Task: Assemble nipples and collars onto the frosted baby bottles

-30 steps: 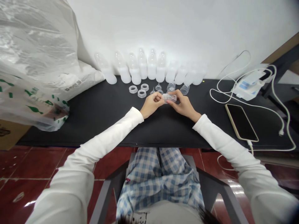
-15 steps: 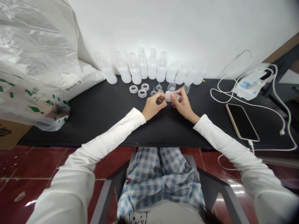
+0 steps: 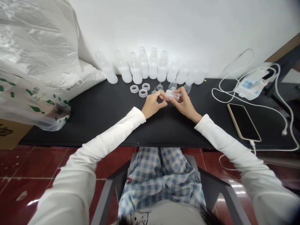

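Note:
Above the black table, my right hand (image 3: 185,104) grips a clear baby bottle cap (image 3: 172,95) lying sideways, with a whitish collar at its left end. My left hand (image 3: 153,104) has its fingertips curled against that left end; what lies under them is hidden. Just behind my hands sit small clear bottle teats (image 3: 159,86), partly covered by my fingers. Two more clear caps (image 3: 172,86) stand close by, one of them near the right fingertips. Three whitish screw rings (image 3: 143,93) lie left of the teats.
A row of white baby bottles (image 3: 136,75), several with clear caps on, stands along the wall. Plastic bags (image 3: 42,103) bulge over the table's left side. At right are a phone (image 3: 243,122), white cables and a power strip (image 3: 249,87).
The cap has turned slightly in my right fingers, and the right thumb has shifted a little lower. My left hand stays at the collar end. The view has shifted slightly.

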`<state>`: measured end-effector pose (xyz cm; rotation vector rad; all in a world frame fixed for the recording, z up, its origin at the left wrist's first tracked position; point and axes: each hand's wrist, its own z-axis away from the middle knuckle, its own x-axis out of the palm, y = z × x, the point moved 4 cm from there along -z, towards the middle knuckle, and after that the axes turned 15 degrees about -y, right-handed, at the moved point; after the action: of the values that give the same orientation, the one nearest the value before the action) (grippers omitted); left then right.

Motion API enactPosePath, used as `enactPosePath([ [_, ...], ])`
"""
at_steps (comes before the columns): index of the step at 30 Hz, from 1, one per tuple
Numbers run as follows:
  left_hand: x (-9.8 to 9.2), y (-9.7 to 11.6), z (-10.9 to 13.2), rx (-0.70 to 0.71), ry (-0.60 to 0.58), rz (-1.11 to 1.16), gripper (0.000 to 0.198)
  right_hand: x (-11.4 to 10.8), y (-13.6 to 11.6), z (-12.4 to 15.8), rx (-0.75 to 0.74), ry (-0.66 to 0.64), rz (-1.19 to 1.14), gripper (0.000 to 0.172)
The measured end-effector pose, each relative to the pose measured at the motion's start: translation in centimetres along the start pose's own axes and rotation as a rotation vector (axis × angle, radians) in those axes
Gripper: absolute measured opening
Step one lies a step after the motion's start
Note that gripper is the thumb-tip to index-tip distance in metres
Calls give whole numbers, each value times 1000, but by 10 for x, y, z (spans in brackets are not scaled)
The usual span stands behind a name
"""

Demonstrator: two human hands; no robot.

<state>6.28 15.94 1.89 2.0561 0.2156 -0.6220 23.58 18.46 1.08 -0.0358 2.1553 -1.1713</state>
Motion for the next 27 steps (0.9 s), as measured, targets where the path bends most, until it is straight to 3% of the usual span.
enactPosePath([
  [5, 1, 3, 1, 43, 10, -36, 24, -4, -6, 1, -38, -7, 65, 54],
  [11, 6, 2, 3, 178, 29, -92, 23, 5, 4, -2, 71, -20, -271, 53],
  [16, 7, 3, 3, 261, -26, -293, 14, 7, -1, -5, 110, -26, -479, 56],
  [21, 7, 2, 3, 249, -82, -392, 12, 7, -1, -5, 120, -34, -414, 56],
  [27, 4, 1, 2, 178, -55, -278, 16, 14, 1, -2, 144, -34, -330, 53],
])
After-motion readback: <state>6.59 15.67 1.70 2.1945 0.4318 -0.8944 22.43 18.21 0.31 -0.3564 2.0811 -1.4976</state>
